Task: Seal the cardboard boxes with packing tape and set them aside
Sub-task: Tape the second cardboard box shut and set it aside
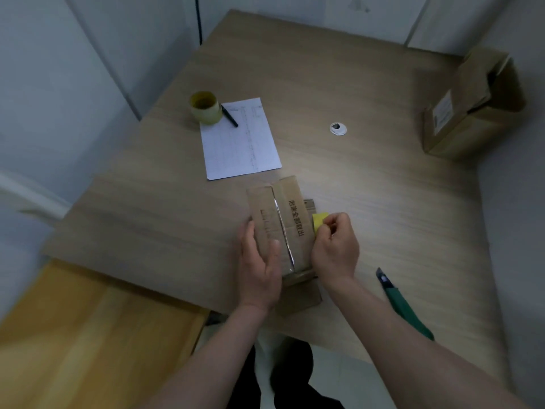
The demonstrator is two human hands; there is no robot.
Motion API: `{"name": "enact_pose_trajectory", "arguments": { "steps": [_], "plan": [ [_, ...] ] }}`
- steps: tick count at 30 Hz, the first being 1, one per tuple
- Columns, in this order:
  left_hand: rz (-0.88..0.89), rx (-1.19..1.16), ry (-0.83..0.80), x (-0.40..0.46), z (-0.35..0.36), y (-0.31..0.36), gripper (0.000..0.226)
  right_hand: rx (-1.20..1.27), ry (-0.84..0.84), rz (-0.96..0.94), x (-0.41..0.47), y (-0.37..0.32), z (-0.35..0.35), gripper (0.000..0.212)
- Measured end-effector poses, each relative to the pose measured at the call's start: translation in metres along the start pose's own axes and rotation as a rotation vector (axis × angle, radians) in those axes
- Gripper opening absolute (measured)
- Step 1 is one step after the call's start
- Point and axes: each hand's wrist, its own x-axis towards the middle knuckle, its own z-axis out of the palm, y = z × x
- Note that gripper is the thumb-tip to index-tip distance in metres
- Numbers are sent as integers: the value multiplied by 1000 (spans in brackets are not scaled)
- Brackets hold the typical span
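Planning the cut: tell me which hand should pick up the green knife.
Right. The green knife lies on the table by the right forearm; the right hand pinches yellow tape, while the left hand steadies the box.

A small office or back room where I pack parcels at a desk.

I work at a pale wood-grain desk with a round cable grommet set into its top, pushed against plain white walls with a dark cable running down behind its far edge. A printed sheet of paper lies toward the far left of the desk with a black pen and a roll of yellowish packing tape on its corner. A green utility knife sits at the near right edge, and another cardboard box with a shipping label stands at the far right corner.
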Motion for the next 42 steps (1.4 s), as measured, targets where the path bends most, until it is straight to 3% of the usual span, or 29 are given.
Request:
{"name": "enact_pose_trajectory", "arguments": {
  "steps": [5, 9, 12, 16, 18, 21, 25, 27, 32, 36, 39, 42],
  "plan": [
    [-172, -286, 90, 4, 18, 6, 44, 67, 110, 280, -1, 9, 7, 10],
    [-312, -350, 77, 21, 7, 6, 39, 54, 79, 272, -7, 8, 10, 9],
    [-266, -100, 4, 32, -3, 9, 44, 35, 93, 299, -7, 6, 9, 8],
    [116, 352, 82, 42, -14, 28, 45, 95, 17, 305, -4, 7, 3, 7],
    [204, 561, -23, 43, -8, 46, 70, 161, 10, 308, -4, 9, -1, 6],
    [109, 851, -218, 37, 12, 64, 100, 213, 59, 304, -3, 12, -10, 5],
    [-4, 904, -348, 47, 27, 74, 105, 208, 139, 302, 11, 18, -31, 10],
    [62, 947, -469, 59, 24, 79, 96, 241, 169, 318, 19, 22, -40, 19],
    [287, 1137, -699, 93, -8, 80, 84, 269, 251, 321, 37, 28, -61, 15],
    [195, 1055, -591, 89, -4, 88, 69, 309, 227, 300, 44, 31, -65, 21],
    [135, 1033, -490, 69, 27, 86, 79, 300, 202, 276, 43, 30, -61, 21],
    [235, 1143, -447, 62, 38, 73, 76, 256, 165, 198, 42, 27, -58, 19]
  ]
}}
